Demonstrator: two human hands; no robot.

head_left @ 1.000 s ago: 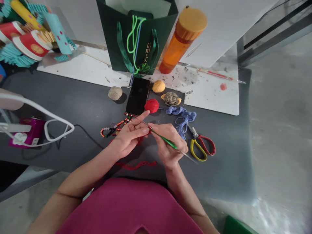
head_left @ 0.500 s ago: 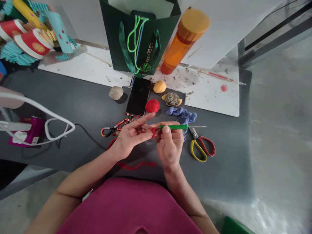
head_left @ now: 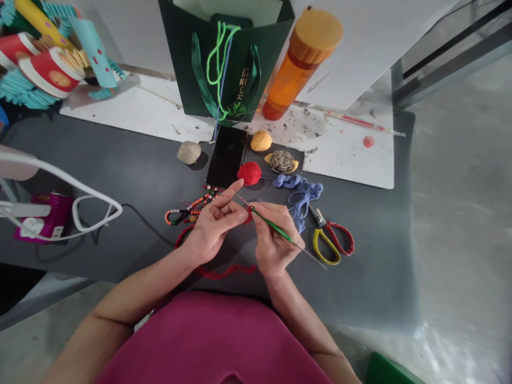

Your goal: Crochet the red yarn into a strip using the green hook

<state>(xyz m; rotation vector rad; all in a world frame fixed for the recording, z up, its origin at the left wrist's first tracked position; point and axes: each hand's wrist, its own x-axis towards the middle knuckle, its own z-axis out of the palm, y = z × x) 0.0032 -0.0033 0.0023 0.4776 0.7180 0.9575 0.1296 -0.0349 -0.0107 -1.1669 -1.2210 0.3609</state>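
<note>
My left hand (head_left: 214, 226) is closed in a pinch on a small piece of red crochet (head_left: 248, 215), its index finger stretched out. Between thumb and fingers, my right hand (head_left: 276, 234) grips a crochet hook (head_left: 275, 225) with a green handle. The hook slants, its metal tip up and left by my left index finger, its rear end down and right. A red crocheted strip (head_left: 226, 272) lies on the table below my hands. Just beyond them sits a ball of red yarn (head_left: 249, 173). Most of the red piece is hidden by my fingers.
Scissors (head_left: 332, 245) and blue crochet (head_left: 300, 186) lie to the right. Beyond are a phone (head_left: 227, 157), a yellow yarn ball (head_left: 261, 141), a beige ball (head_left: 189, 152) and a crocheted flower (head_left: 282, 161). A green bag (head_left: 180, 58) and an orange bottle (head_left: 292, 69) stand behind. Beads (head_left: 192, 207) lie left.
The crochet hook has swung from nearly level to a slant, its tip moving up and left and its rear end down. My right hand has turned with it; my left index finger has shifted slightly left.
</note>
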